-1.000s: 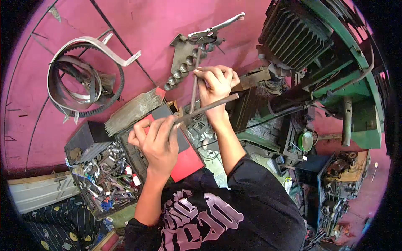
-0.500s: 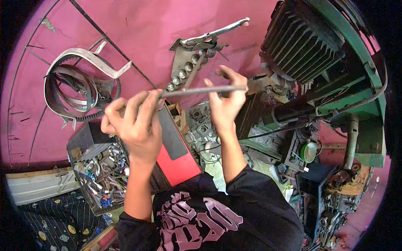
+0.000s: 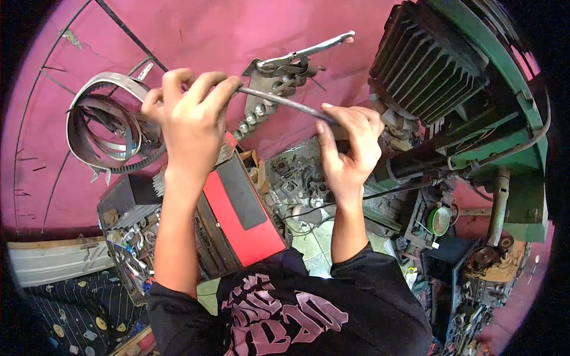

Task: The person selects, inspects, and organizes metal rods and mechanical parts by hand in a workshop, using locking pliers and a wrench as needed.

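While left fingers (image 3: 221,96) pinch a rod (image 3: 284,102), it slants; right fingers (image 3: 346,117) pinch its end.

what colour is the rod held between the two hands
The rod is dull dark grey; the head view shows it best.

One camera sits on the person's head and looks forward and down. The black shirt (image 3: 380,296) is close at the bottom, the left hand (image 3: 195,121) and right hand (image 3: 351,145) are near too, and the pink wall (image 3: 237,29) is farther off. Its view is wide and round, with dark corners.
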Action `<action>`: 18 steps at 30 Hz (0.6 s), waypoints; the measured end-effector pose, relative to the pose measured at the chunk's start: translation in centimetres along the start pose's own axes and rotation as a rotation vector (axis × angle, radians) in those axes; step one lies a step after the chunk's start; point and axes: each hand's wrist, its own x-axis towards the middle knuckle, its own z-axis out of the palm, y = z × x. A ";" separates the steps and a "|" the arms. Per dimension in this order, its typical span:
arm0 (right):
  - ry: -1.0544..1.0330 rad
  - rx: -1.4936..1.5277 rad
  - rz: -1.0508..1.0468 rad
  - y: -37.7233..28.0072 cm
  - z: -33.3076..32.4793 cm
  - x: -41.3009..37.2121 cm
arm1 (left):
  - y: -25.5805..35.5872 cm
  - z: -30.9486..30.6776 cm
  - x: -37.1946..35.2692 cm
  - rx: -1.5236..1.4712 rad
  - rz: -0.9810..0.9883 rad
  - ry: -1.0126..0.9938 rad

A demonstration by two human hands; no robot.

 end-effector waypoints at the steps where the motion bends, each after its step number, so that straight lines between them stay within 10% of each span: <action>1: -0.021 -0.080 -0.007 0.2 0.0 -0.1 | -0.1 0.5 0.1 -0.004 0.022 -0.021; 18: -0.186 -0.233 0.135 7.1 4.6 -2.6 | 2.0 11.0 -1.1 -0.097 -0.145 -0.196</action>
